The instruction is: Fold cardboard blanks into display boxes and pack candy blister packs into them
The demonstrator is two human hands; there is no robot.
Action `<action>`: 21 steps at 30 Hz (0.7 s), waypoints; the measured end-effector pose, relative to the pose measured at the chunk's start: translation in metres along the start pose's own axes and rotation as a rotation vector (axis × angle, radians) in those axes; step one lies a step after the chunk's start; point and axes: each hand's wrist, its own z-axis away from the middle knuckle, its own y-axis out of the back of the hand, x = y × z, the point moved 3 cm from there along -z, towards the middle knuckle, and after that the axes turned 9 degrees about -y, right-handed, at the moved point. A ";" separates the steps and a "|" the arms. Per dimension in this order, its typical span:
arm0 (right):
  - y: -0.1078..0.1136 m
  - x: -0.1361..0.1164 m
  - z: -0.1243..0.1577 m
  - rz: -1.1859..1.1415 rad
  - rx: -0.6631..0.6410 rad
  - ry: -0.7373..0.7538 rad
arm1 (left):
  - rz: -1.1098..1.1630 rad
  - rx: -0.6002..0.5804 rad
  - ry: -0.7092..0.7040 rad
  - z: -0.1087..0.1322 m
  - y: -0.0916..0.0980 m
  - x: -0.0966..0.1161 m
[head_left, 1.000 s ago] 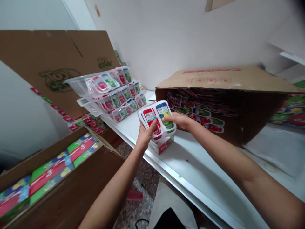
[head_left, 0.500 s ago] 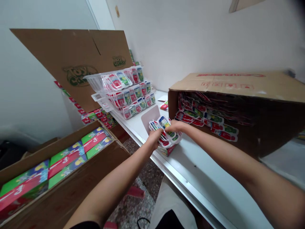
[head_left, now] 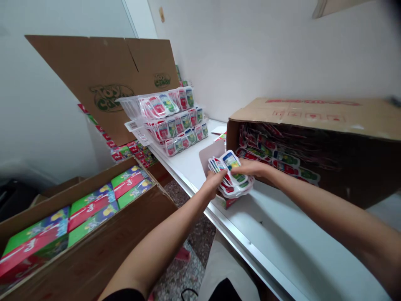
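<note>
Both my hands hold a stack of small candy blister packs [head_left: 232,174] with red, green and blue labels. It rests on a small red box [head_left: 228,202] at the front edge of the white counter [head_left: 282,242]. My left hand [head_left: 214,184] grips the stack's near left side. On the right side my right hand [head_left: 253,168] is closed over its top edge. The top pack is tilted up, label facing me.
A cardboard box [head_left: 316,142] on its side, full of the same packs, lies right of my hands. Stacked white baskets [head_left: 163,119] of packs stand at the back left. An open carton [head_left: 78,225] of green, red and blue boxes sits lower left, with a cardboard flap [head_left: 103,83] behind.
The pack stack went from held upright and facing me to lowered onto the small red box. The view has shifted left, so everything sits further right in the picture.
</note>
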 end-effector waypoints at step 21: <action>0.027 0.016 0.055 -0.302 0.119 -0.054 | -0.109 -0.049 -0.118 0.014 -0.035 0.028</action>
